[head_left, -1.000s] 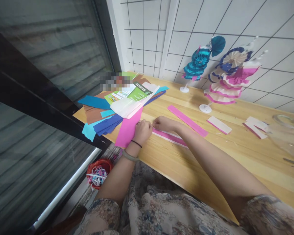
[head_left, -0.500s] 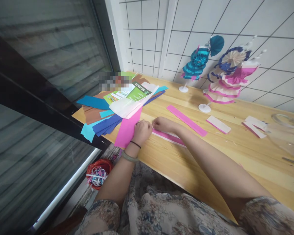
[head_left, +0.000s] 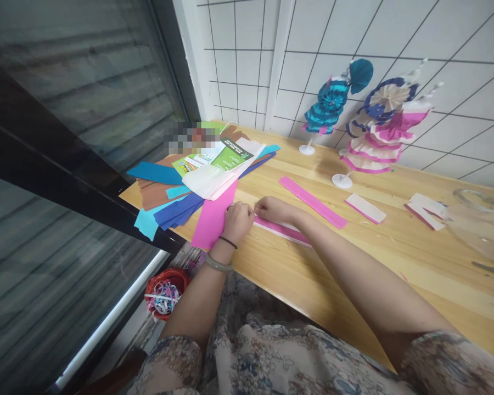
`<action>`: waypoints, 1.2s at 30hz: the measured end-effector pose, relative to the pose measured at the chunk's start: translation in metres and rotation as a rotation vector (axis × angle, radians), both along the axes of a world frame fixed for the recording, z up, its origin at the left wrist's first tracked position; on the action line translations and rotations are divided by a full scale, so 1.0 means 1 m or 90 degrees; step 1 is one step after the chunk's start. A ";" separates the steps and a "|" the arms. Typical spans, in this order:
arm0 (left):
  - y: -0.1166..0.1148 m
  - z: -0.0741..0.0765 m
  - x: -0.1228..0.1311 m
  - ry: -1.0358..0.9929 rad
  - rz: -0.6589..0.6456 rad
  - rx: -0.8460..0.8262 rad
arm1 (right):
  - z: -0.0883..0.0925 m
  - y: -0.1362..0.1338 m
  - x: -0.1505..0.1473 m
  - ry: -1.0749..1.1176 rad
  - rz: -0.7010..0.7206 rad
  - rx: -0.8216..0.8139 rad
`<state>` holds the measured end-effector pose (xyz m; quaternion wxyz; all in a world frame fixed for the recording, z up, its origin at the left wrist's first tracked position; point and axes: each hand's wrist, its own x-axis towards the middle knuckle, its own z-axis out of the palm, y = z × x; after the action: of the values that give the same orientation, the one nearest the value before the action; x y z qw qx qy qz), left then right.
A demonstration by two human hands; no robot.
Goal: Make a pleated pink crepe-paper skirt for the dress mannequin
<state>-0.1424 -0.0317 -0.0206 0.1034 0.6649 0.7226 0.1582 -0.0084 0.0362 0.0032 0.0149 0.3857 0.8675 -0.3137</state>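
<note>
Both hands meet at the left end of a pink-and-white paper strip (head_left: 286, 230) lying flat on the wooden surface (head_left: 354, 263), near its front edge. The left hand (head_left: 237, 220) is curled, fingertips pinching the strip's end; the right hand (head_left: 271, 208) pinches the same end just beside it. To fold cleanly here, I judge it best to keep the edges aligned, press each crease firmly against the surface, and keep the folds even. A pink sheet (head_left: 214, 216) lies just left; a loose pink strip (head_left: 313, 202) lies farther back.
</note>
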 end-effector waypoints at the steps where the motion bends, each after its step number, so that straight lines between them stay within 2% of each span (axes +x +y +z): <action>1: 0.000 0.000 0.000 -0.001 0.001 0.000 | 0.000 0.000 0.001 0.002 -0.001 0.000; 29: -0.001 -0.003 -0.001 -0.016 -0.003 0.015 | 0.010 -0.006 -0.005 -0.029 -0.032 0.015; 36: 0.001 -0.009 -0.003 -0.020 -0.004 0.029 | 0.009 -0.005 -0.004 -0.015 -0.033 0.010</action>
<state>-0.1449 -0.0309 -0.0292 0.0998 0.6666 0.7151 0.1850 -0.0120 0.0314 0.0118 0.0140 0.4121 0.8593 -0.3026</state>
